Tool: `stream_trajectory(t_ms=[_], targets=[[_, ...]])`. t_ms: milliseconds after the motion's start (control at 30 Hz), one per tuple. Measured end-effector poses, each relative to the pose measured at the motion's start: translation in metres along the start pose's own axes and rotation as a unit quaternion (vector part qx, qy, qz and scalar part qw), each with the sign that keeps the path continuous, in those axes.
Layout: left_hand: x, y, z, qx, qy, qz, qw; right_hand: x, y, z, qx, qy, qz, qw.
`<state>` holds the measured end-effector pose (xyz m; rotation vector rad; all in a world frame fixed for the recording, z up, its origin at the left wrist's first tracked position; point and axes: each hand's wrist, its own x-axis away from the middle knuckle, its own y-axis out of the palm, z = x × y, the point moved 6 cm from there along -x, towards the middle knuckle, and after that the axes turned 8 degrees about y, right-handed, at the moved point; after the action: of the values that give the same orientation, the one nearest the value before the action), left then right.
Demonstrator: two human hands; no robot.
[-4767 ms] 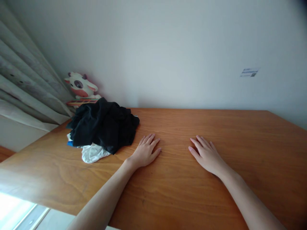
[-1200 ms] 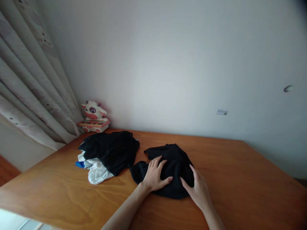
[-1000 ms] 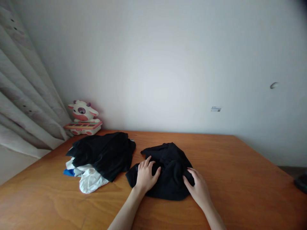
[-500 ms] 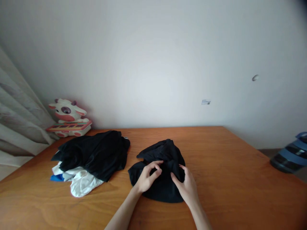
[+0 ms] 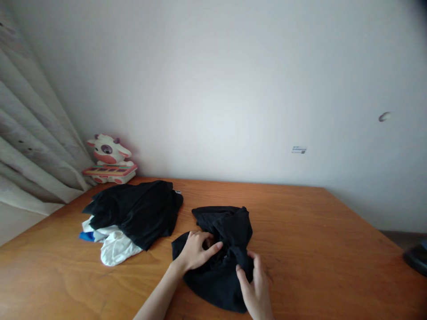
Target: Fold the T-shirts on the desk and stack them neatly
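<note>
black garment (image 5: 220, 249) under left hand (image 5: 195, 251) and right hand (image 5: 255, 291)

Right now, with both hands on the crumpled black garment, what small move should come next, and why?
Probably draw the hands apart to spread the black garment flat: left hand and right hand both pinch its bunched folds, and bare table lies to the right.

A pile of clothes (image 5: 130, 218), black on top and white below, lies on the left of the tabletop (image 5: 333, 249). A toy cow (image 5: 108, 158) sits far left, beside the curtain (image 5: 30, 146).
</note>
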<state>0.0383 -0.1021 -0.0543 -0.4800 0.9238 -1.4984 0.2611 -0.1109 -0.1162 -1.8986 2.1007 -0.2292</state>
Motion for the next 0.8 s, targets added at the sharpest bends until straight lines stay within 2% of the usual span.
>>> stream_trajectory(t_ms=[67,133,267,367,500,633,700,800], targets=[[0.0,0.003,0.001,0.026,0.006,0.005,1.0,0.002,0.006,-0.003,0.004,-0.036,-0.036,0.999],[0.0,0.005,-0.002,0.077,-0.002,0.017,0.997,0.003,0.01,-0.005,0.008,-0.04,-0.059,0.997],[-0.001,0.006,-0.012,0.268,-0.01,0.029,0.963,0.0,0.011,-0.012,0.008,0.008,-0.071,0.997],[-0.003,0.005,-0.024,0.346,-0.035,0.077,0.934,-0.006,0.007,-0.017,-0.002,0.038,-0.048,0.998],[-0.003,0.006,-0.04,0.373,-0.076,0.184,0.906,-0.01,0.0,-0.008,-0.027,0.07,-0.036,0.997],[0.001,0.011,-0.042,0.347,-0.082,0.239,0.903,-0.009,-0.008,0.01,-0.049,0.091,-0.003,0.995],[0.008,0.015,-0.043,0.372,-0.107,0.255,0.886,-0.006,-0.011,0.013,-0.042,0.074,0.013,0.996],[0.023,0.019,-0.046,0.429,-0.148,0.273,0.848,0.003,-0.02,0.01,-0.024,0.003,0.049,0.999]])
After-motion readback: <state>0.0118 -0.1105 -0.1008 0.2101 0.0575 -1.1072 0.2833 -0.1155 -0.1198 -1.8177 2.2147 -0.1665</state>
